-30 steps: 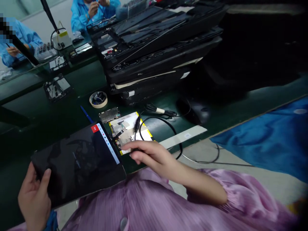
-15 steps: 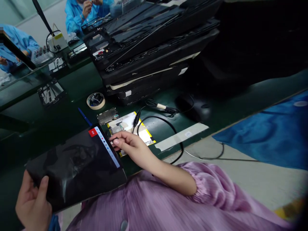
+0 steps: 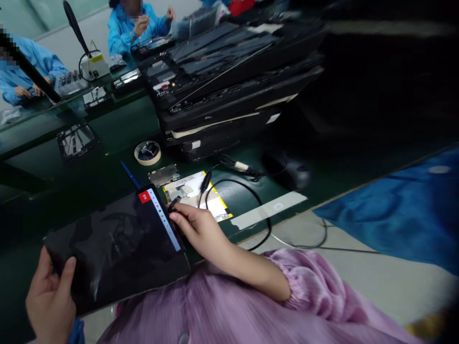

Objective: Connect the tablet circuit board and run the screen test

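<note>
My left hand grips the near left corner of a large dark tablet, thumb lying on its screen. A red tile and a strip of small icons glow along the tablet's right edge. My right hand rests at that right edge, fingers curled and pinched on a small black connector beside the open device back with yellow tape. A black cable loops from the device toward the table edge.
A tall stack of black device shells stands behind. A tape roll, a blue pen, a small circuit board and a black mouse lie on the green table. People in blue coats work at the far left.
My right hand has drawn back left from the open device to the tablet's right edge and closed its fingers on the small connector. The left hand keeps its hold.
</note>
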`<control>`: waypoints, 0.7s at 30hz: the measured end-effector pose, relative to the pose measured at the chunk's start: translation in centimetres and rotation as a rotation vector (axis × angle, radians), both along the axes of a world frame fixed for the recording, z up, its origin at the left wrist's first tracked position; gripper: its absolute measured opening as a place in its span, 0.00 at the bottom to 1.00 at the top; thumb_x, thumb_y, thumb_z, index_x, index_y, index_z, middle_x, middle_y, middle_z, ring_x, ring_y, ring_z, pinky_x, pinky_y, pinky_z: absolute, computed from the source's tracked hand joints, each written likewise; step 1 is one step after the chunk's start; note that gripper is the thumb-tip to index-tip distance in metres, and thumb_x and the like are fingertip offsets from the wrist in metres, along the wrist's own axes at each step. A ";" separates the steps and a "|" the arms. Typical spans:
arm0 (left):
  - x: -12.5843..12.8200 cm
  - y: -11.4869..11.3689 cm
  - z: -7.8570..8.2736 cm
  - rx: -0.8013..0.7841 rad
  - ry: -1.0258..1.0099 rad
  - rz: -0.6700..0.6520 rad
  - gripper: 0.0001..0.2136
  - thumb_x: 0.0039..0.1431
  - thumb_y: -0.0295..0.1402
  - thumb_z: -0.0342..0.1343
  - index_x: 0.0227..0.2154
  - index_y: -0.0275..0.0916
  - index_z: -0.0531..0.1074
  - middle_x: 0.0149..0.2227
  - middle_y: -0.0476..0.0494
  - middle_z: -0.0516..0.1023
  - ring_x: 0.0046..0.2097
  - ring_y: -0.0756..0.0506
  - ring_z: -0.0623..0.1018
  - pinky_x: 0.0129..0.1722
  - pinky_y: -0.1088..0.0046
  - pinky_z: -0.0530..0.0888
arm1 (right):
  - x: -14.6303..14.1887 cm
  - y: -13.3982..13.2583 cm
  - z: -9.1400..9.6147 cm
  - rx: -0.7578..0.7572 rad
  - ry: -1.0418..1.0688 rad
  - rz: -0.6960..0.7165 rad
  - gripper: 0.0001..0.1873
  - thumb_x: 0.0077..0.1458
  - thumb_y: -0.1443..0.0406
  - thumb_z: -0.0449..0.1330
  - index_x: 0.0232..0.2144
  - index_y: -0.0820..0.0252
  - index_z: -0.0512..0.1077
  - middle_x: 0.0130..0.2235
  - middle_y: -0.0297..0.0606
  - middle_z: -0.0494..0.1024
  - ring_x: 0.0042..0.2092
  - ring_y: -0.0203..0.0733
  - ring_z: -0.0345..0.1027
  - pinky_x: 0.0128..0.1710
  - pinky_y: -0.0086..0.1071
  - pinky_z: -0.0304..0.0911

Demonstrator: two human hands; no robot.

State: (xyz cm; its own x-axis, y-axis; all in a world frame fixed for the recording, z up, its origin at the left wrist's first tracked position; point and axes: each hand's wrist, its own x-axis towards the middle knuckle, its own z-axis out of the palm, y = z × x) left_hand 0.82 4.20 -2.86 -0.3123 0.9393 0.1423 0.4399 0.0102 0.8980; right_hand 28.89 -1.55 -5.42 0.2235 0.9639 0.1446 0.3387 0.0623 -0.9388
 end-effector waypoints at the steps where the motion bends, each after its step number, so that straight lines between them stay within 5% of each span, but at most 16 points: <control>1: -0.1 0.0 0.0 -0.035 -0.011 0.009 0.34 0.51 0.44 0.67 0.61 0.48 0.66 0.62 0.50 0.71 0.65 0.37 0.67 0.68 0.57 0.60 | 0.9 -0.1 0.2 0.014 -0.084 -0.006 0.16 0.65 0.59 0.51 0.28 0.57 0.70 0.23 0.33 0.71 0.26 0.39 0.67 0.27 0.30 0.61; 3: -0.4 0.1 -0.2 -0.098 -0.041 0.011 0.32 0.52 0.45 0.66 0.60 0.53 0.67 0.62 0.53 0.71 0.65 0.37 0.67 0.68 0.56 0.60 | 4.0 -0.7 0.7 0.065 -0.310 -0.224 0.19 0.65 0.54 0.51 0.26 0.56 0.72 0.24 0.36 0.75 0.27 0.42 0.70 0.30 0.32 0.65; 5: -0.7 0.4 -0.6 -0.143 -0.122 -0.005 0.30 0.52 0.45 0.66 0.59 0.56 0.68 0.63 0.55 0.71 0.65 0.39 0.67 0.68 0.56 0.59 | 8.3 -1.6 1.0 0.153 -0.545 -0.805 0.22 0.64 0.52 0.49 0.31 0.56 0.75 0.30 0.42 0.79 0.34 0.47 0.74 0.37 0.38 0.69; 7: -0.9 0.6 -0.9 -0.180 -0.233 -0.014 0.29 0.52 0.44 0.66 0.58 0.55 0.69 0.62 0.53 0.71 0.64 0.39 0.69 0.66 0.58 0.63 | 12.8 -2.6 0.5 0.158 -0.595 -1.024 0.24 0.61 0.53 0.48 0.39 0.65 0.76 0.37 0.55 0.79 0.41 0.57 0.75 0.45 0.50 0.67; 10: -1.1 0.9 -1.3 -0.166 -0.358 -0.059 0.26 0.50 0.42 0.67 0.54 0.47 0.73 0.55 0.47 0.78 0.57 0.39 0.76 0.59 0.61 0.72 | 18.1 -3.8 -2.5 0.058 -0.707 -0.955 0.25 0.48 0.50 0.55 0.36 0.64 0.76 0.42 0.59 0.79 0.47 0.65 0.73 0.50 0.54 0.66; 13: -1.1 1.1 -1.4 -0.118 -0.364 -0.140 0.21 0.51 0.41 0.66 0.49 0.43 0.75 0.48 0.45 0.81 0.50 0.41 0.79 0.52 0.65 0.76 | 20.9 -4.1 -6.5 -0.004 -0.884 -0.780 0.26 0.50 0.50 0.56 0.46 0.58 0.76 0.54 0.52 0.75 0.52 0.61 0.72 0.49 0.51 0.68; 15: -1.1 1.1 -1.3 -0.115 -0.353 -0.173 0.20 0.53 0.41 0.65 0.48 0.41 0.75 0.46 0.45 0.81 0.47 0.43 0.79 0.49 0.67 0.76 | 21.3 -4.3 -7.8 0.058 -0.911 -0.835 0.26 0.50 0.53 0.56 0.48 0.59 0.76 0.52 0.53 0.76 0.50 0.61 0.73 0.50 0.51 0.69; 21: -1.2 1.0 -1.4 -0.126 -0.343 -0.145 0.18 0.53 0.40 0.65 0.47 0.41 0.74 0.46 0.45 0.80 0.48 0.43 0.79 0.48 0.68 0.76 | 19.4 -4.2 -5.5 -0.109 -0.893 -0.823 0.21 0.53 0.60 0.61 0.47 0.63 0.77 0.54 0.57 0.75 0.53 0.63 0.72 0.49 0.46 0.68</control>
